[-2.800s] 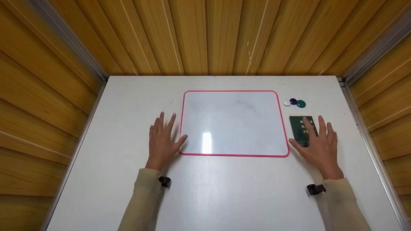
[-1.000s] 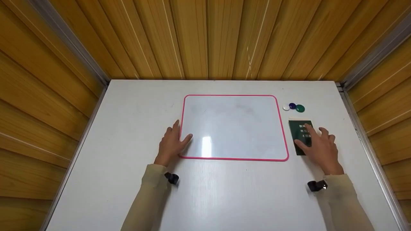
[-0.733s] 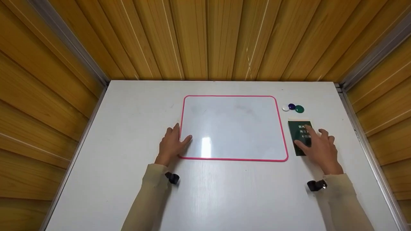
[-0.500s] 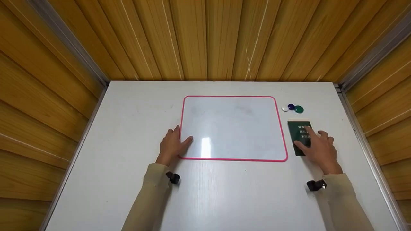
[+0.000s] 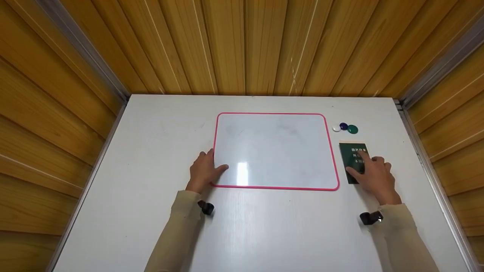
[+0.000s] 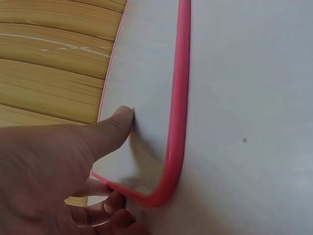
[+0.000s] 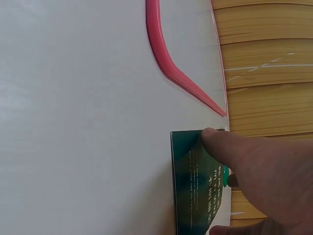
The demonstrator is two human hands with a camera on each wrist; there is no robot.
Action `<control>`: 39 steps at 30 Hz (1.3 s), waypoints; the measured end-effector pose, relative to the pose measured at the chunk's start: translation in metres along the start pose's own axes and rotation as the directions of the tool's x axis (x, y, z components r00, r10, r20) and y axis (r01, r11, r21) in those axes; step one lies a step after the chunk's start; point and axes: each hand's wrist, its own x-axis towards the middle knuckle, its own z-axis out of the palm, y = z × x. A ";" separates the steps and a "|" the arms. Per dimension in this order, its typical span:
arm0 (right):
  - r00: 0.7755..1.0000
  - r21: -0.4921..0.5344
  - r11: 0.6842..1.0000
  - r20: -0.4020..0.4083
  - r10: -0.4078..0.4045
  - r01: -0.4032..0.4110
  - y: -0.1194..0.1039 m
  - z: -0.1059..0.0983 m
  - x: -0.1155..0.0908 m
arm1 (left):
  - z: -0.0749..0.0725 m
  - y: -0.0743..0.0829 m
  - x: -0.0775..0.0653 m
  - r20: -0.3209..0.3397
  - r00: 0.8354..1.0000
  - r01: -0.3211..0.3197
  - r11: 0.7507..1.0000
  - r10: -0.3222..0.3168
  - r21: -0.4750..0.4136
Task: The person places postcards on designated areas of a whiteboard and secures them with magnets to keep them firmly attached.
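Observation:
A whiteboard (image 5: 280, 151) with a pink frame lies flat on the white table. My left hand (image 5: 202, 172) holds its near left edge: in the left wrist view the thumb (image 6: 112, 128) lies over the board's face, and the curled fingers (image 6: 113, 203) meet the frame's side. To the board's right is a small dark green book (image 5: 348, 156) with pale characters on its cover. My right hand (image 5: 376, 179) grips it across its width, the thumb (image 7: 220, 143) at its left edge and other fingers toward its far side. Part of the cover is hidden beneath this hand.
Beyond the book, three glossy round discs sit close together: a white one (image 5: 336, 128), a dark blue one (image 5: 343, 126) and a green one (image 5: 352, 129). Wood-patterned walls (image 5: 261, 45) enclose the table (image 5: 264, 230) at the back and both sides.
Both hands have come down from spread fingers above the table. My left hand has moved right onto the board's edge, while my right hand's fingers have curled in around the book.

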 end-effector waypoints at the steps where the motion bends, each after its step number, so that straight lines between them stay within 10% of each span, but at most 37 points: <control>1: 1.000 -0.002 1.000 0.000 0.000 0.000 0.000 0.000 0.000 | 0.000 0.000 0.000 -0.002 1.000 0.000 1.000 0.000 0.002; 39: 0.999 0.018 1.000 -0.046 0.000 0.001 0.000 0.000 0.000 | 0.003 0.001 0.000 -0.043 0.999 -0.005 1.000 0.005 0.015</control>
